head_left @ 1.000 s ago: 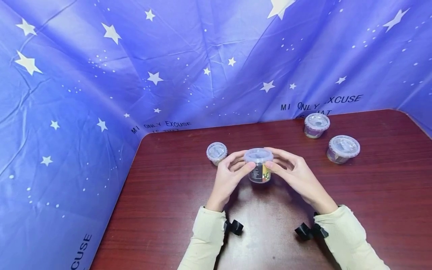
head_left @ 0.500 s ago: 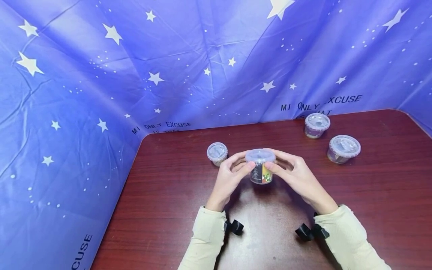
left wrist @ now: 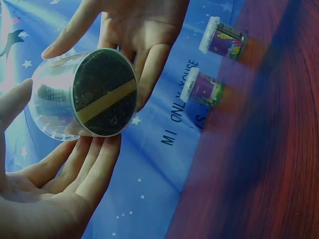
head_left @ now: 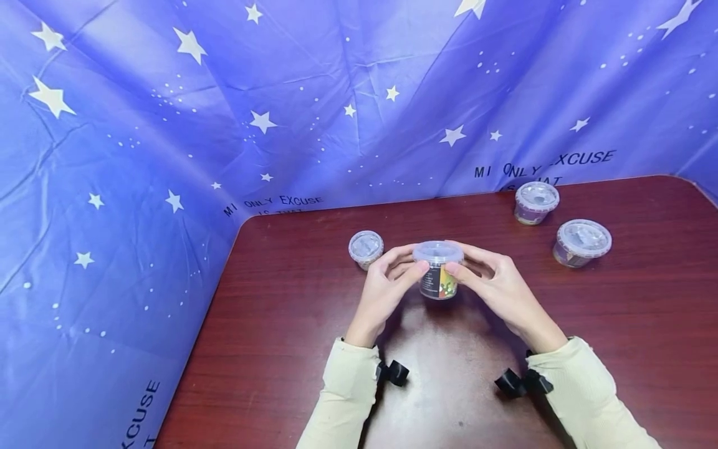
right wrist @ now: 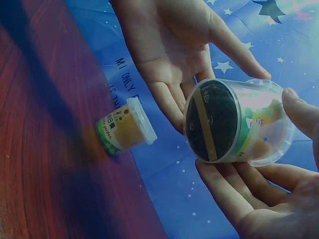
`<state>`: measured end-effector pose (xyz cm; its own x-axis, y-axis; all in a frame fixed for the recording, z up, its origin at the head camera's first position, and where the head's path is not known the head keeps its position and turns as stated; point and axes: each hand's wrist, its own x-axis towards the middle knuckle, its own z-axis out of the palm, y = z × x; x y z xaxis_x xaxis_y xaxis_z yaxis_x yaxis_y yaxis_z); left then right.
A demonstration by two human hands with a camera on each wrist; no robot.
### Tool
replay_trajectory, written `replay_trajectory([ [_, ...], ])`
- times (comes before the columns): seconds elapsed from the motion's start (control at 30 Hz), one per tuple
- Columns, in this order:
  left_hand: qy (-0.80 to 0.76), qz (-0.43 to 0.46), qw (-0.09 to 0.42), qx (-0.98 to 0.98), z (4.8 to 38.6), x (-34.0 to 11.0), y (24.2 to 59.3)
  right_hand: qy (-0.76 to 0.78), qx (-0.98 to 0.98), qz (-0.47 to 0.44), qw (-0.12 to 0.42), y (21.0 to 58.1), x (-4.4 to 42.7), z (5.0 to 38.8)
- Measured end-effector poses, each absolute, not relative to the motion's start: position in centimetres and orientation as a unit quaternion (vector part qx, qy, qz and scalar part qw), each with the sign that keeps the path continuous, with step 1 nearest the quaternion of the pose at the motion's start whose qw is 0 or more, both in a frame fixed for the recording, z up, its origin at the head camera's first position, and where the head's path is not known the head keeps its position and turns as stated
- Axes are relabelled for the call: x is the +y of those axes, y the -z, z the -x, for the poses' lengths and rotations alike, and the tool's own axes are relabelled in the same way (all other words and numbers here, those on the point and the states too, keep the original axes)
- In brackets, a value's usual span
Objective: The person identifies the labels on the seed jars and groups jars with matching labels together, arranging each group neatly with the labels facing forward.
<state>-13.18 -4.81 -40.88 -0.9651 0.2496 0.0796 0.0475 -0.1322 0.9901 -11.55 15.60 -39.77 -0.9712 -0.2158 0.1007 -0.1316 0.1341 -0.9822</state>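
A clear lidded cup (head_left: 439, 280) with a black and yellow label is held upright between both hands, off the table. The left hand (head_left: 384, 290) grips its left side, thumb in front and fingers behind. On the other side the right hand (head_left: 502, 290) grips it the same way. In the left wrist view the cup's dark underside (left wrist: 105, 94) shows, crossed by a yellow strip. The right wrist view shows the same cup (right wrist: 249, 122) with fingers of both hands around it.
A small lidded cup (head_left: 366, 248) stands just behind the left hand. Two purple lidded cups, one farther back (head_left: 535, 204) and one nearer (head_left: 580, 244), stand at the back right of the dark red table (head_left: 269, 312). A blue starry cloth (head_left: 314, 81) hangs behind.
The head view has shifted slightly, so the whole scene sits a little higher and to the right. Both hands keep their grip on the cup.
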Motion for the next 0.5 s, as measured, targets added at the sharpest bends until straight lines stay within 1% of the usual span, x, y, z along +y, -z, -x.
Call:
replay_trajectory([
  [0.13, -0.745, -0.110, 0.071, 0.654, 13.32, -4.87, 40.87, 0.647, 0.750, 0.130, 0.035, 39.58, 15.83, 11.51],
  [0.37, -0.742, -0.097, 0.089, 0.657, 13.16, -5.14, 41.00, 0.668, 0.725, 0.149, 0.078, 39.71, 16.39, 11.59],
  [0.5, -0.743, -0.088, 0.088, 0.658, 13.27, -5.10, 40.91, 0.669, 0.723, 0.155, 0.079, 39.66, 16.42, 11.80],
])
